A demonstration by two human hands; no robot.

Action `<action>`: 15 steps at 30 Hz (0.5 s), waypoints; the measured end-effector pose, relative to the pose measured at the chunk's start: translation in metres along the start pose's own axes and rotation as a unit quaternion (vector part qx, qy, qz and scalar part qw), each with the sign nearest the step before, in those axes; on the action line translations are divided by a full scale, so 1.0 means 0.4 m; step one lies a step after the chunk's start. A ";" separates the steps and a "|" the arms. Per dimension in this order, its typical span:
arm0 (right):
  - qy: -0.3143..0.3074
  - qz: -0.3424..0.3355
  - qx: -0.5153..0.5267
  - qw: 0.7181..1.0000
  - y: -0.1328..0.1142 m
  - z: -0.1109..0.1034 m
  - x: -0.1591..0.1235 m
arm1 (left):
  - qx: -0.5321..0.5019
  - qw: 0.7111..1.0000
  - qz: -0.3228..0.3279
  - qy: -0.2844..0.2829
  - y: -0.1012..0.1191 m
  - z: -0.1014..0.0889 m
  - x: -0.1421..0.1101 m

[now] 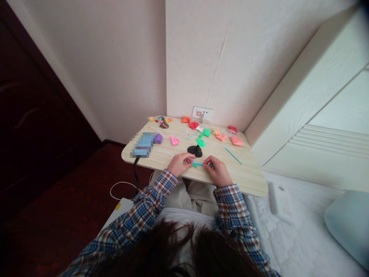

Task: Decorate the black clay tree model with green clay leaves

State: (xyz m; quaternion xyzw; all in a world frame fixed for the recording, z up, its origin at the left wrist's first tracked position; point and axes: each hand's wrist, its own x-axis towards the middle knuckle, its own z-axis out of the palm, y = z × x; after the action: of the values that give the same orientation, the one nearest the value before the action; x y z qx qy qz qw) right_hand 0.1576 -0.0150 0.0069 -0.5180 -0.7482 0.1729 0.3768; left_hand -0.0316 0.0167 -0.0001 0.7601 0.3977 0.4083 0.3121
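Near the table's front edge, my right hand (216, 169) is closed around a thin blue modelling tool (197, 164), which points left. Under its tip lies a small piece of green clay (195, 166). My left hand (181, 163) has its fingers bent at the left end of the tool, beside the green piece; what they pinch, if anything, is hidden. Just beyond both hands sits a flat black clay shape (193, 151) with a raised black bit on top. Farther back is a flattened green clay piece (200, 142).
Bags of coloured clay, such as the orange one (186, 120) and the salmon one (236, 141), line the back of the wooden table (248, 169). Another blue tool (233, 155) lies at right. A blurred-out blue item (145, 144) is at left, near a brown clay figure (163, 123).
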 end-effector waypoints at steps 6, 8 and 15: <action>-0.003 -0.004 -0.007 1.000 -0.002 -0.002 -0.002 | 0.003 1.000 -0.001 -0.002 0.002 -0.001 0.000; -0.006 -0.005 -0.009 1.000 -0.002 -0.003 -0.002 | 0.004 1.000 -0.002 -0.003 0.004 -0.002 0.000; -0.016 -0.008 -0.030 0.999 -0.001 -0.002 -0.002 | 0.002 1.000 0.008 -0.015 0.005 -0.003 -0.002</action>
State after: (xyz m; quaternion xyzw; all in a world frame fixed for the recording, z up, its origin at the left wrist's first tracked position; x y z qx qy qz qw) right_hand 0.1581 -0.0161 0.0075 -0.5205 -0.7626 0.1560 0.3509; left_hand -0.0320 0.0151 0.0017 0.7700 0.3874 0.3985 0.3135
